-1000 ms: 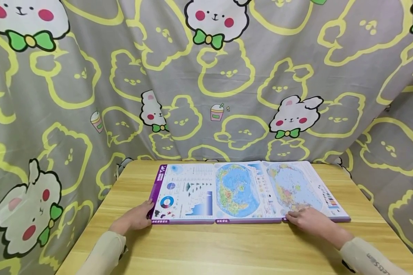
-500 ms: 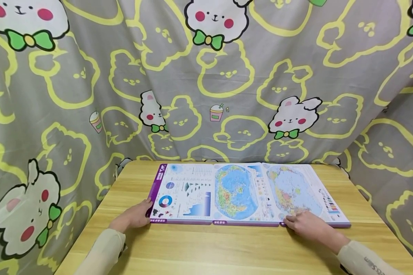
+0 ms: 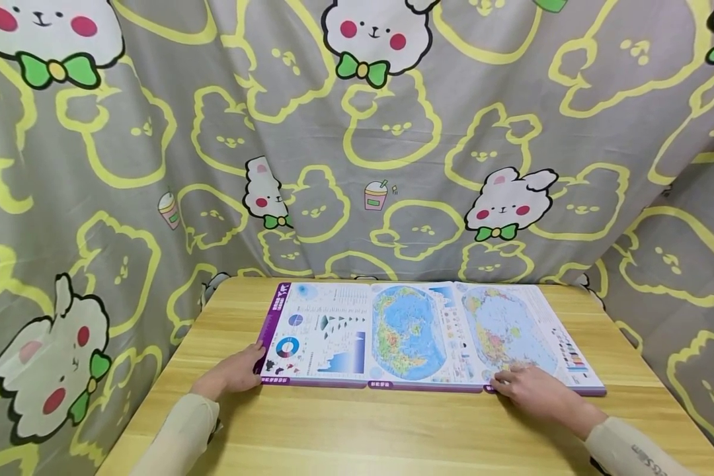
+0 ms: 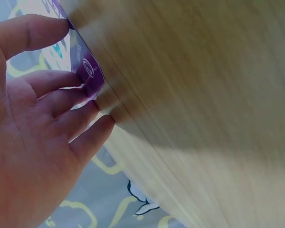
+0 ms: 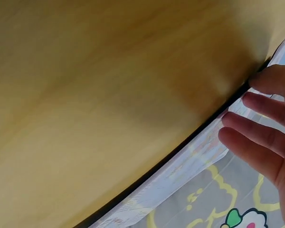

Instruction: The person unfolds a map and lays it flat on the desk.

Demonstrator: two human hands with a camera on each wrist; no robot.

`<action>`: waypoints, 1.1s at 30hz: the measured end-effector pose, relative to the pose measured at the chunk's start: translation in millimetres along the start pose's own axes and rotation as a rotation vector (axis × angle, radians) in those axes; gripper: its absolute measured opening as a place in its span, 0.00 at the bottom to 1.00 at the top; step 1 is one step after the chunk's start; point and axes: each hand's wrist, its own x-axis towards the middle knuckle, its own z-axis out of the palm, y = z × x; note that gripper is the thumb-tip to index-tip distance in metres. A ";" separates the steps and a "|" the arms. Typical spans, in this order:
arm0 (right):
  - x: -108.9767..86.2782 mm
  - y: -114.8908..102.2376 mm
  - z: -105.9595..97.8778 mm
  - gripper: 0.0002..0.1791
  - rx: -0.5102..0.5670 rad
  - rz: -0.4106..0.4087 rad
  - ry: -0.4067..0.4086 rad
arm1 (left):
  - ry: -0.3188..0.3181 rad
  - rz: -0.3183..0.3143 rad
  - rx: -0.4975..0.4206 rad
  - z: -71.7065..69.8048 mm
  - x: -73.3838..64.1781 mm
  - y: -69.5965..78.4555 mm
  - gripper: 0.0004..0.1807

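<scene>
A three-panel printed map board (image 3: 407, 334) lies flat across the wooden table, its panels edge to edge. Charts fill its purple-edged left panel (image 3: 333, 317); world maps cover the middle and right panels. At the near left corner rests my left hand (image 3: 233, 372), fingertips against the purple border (image 4: 89, 71). In the left wrist view, its fingers are extended along one side of the corner and the thumb touches the other. My right hand (image 3: 532, 391) lies over the near edge of the right panel, with its thumb at the edge and fairly straight fingers on the printed surface (image 5: 190, 159).
The wooden table (image 3: 369, 430) extends in front of the map board and to both sides. A grey curtain (image 3: 357, 145) with cartoon bunnies and yellow outlines hangs close behind the table and along its left and right sides.
The left and middle panels have shifted slightly left and towards me, mostly between the two earlier frames. My left hand stays at the corner and the right hand stays on the right panel.
</scene>
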 end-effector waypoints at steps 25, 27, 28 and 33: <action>-13.4 15.9 11.7 0.18 0.303 0.057 0.104 | 0.007 -0.001 -0.026 2.5 1.4 -1.4 0.37; -11.7 13.3 11.5 0.15 0.214 0.021 0.128 | 0.007 -0.004 -0.023 2.6 1.7 -1.0 0.37; -10.8 11.8 11.3 0.14 0.169 0.003 0.140 | 0.006 -0.005 -0.023 2.5 1.5 -0.6 0.37; -10.1 5.5 10.1 0.15 0.074 -0.004 0.136 | 0.001 -0.008 -0.014 3.7 1.3 0.0 0.37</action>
